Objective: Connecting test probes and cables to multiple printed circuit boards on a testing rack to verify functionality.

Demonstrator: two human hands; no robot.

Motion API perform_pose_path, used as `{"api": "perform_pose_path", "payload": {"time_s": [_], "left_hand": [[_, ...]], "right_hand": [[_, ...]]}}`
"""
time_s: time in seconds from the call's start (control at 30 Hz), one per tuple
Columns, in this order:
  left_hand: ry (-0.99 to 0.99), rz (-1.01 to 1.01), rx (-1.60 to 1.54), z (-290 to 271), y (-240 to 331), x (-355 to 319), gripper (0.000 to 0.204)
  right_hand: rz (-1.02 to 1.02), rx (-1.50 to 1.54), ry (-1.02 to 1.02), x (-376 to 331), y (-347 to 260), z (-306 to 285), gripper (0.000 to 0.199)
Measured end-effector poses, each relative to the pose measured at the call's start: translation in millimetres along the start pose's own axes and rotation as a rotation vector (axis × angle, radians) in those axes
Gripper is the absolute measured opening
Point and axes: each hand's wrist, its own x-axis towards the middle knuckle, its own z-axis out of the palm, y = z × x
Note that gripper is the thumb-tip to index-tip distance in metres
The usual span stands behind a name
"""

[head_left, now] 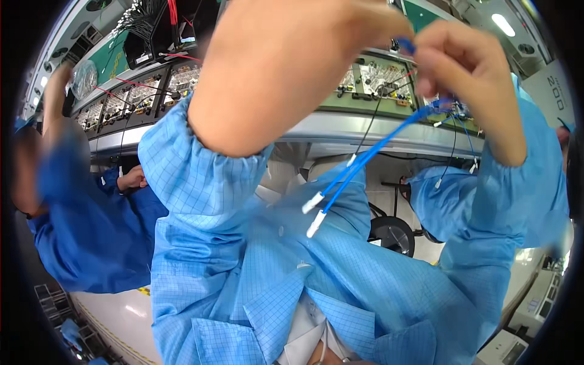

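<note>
My left arm [274, 73] reaches up across the view, large and close. My left hand [371, 24] is at the top, blurred, its fingers bent in against a small bit of blue wire. Facing it, my right hand [459, 64] has its thumb and fingers closed on the same blue wires. From below my right hand two blue wires [377, 149] hang slantwise to the lower left. Each ends in a white connector [315, 224] in front of my light blue gown. What the fingertips grip is mostly hidden.
Green fixtures with clear parts and boards [383, 79] line a bench with a metal front edge [340, 126]. Black leads with white ends [439, 181] hang over it. A person in dark blue [103, 225] works at my left; another in light blue [535, 176] is at my right.
</note>
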Motion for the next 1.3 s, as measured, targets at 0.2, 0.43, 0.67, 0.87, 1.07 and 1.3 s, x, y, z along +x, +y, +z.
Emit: {"api": "perform_pose_path", "payload": {"time_s": [0.2,0.43,0.67,0.87,1.07,1.3], "left_hand": [[-0.2,0.037,-0.106,22,26,-17,0.017],[-0.415,-0.215,-0.52,48,43,-26,0.011],[-0.356,-0.23,-0.676,63,66,-32,0.006],[-0.043,-0.842,-0.886,63,11,-32,0.006],[-0.312,-0.445,-0.367,67,-31,-6,0.008],[-0.411,-0.404,-0.314,105,-43,41,0.009]], "right_hand": [[0.102,0.311,0.082,-68,12,21,0.023],[-0.298,0.695,0.447,-92,60,70,0.023],[-0.554,-0.413,0.864,-112,88,75,0.019],[-0.467,0.546,1.204,-110,117,76,0.021],[-0.303,0.563,0.916,-132,146,83,0.023],[-0.552,0.45,0.438,-130,162,96,0.02]]}}
